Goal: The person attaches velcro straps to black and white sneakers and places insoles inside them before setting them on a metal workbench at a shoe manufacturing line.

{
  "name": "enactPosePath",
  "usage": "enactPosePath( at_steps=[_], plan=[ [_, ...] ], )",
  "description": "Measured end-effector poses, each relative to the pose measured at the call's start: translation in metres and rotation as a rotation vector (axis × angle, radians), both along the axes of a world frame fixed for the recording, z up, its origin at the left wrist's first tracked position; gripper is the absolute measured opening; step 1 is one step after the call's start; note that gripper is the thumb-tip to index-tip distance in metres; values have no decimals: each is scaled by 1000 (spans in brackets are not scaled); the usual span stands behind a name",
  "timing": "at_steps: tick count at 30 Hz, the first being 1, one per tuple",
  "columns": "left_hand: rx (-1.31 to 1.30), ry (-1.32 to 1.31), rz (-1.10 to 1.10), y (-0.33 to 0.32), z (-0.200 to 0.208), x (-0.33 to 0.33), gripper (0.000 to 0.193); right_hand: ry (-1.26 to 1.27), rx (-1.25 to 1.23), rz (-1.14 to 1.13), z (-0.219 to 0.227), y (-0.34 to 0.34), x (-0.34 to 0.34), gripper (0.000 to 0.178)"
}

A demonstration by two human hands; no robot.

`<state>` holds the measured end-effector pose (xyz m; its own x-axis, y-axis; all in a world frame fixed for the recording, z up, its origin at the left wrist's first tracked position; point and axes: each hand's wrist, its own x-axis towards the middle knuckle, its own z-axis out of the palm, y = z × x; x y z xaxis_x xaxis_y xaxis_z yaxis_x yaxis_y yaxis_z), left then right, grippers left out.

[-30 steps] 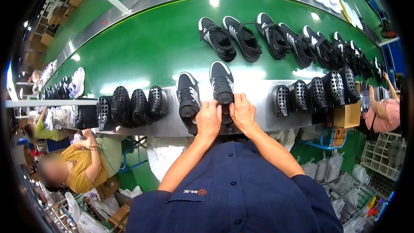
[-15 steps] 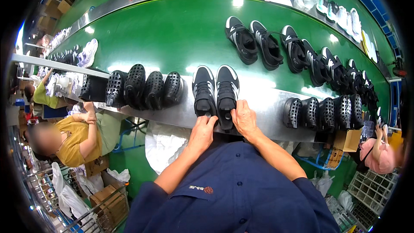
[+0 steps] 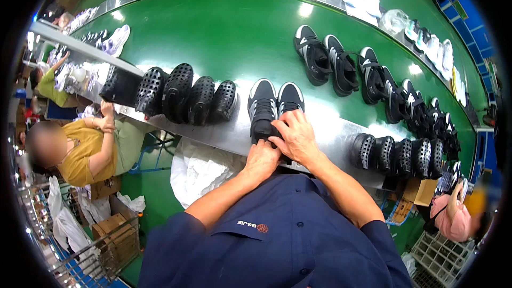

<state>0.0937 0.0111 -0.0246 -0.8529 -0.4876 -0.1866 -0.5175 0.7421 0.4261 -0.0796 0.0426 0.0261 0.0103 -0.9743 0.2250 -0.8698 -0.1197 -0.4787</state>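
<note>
Two black sneakers with white-and-grey toes stand side by side on the metal ledge in front of me, toes pointing away: the left sneaker (image 3: 262, 108) and the right sneaker (image 3: 290, 96). At the heel of the left sneaker, my left hand (image 3: 262, 159) is closed, its fingers curled on the collar. My right hand (image 3: 300, 138) reaches across the right sneaker and covers its rear half. Its bent thumb and fingers grip at the ankle opening of the left sneaker. What lies between the fingertips is hidden.
Black perforated shoe lasts (image 3: 178, 93) stand left on the ledge, more lasts (image 3: 402, 156) right. A row of black sneakers (image 3: 341, 65) lies on the green conveyor belt (image 3: 213, 32). A white sack (image 3: 200, 173) hangs below the ledge. A co-worker (image 3: 93, 152) sits left, another person (image 3: 453, 213) right.
My right hand has moved left from the right sneaker's heel to the left sneaker's opening. My left hand stays at the left sneaker's heel. The view has shifted slightly.
</note>
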Motion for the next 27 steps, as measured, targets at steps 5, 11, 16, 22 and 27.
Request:
enactPosePath(
  at_steps=[5,11,16,22,27],
  plan=[
    [-88,195,109,3,-20,5,25,227,-31,191,-21,-40,15,11],
    [-104,113,123,1,-13,-6,27,215,-26,222,-15,-33,12,18],
    [21,-156,-78,-19,18,-26,25,-264,-80,-229,6,5,-9,28],
    [-39,91,-57,-92,85,-60,25,-757,86,-831,-2,117,-79,20],
    [-223,6,-66,-213,59,-98,23,-886,49,-1052,-7,179,-85,21]
  ],
)
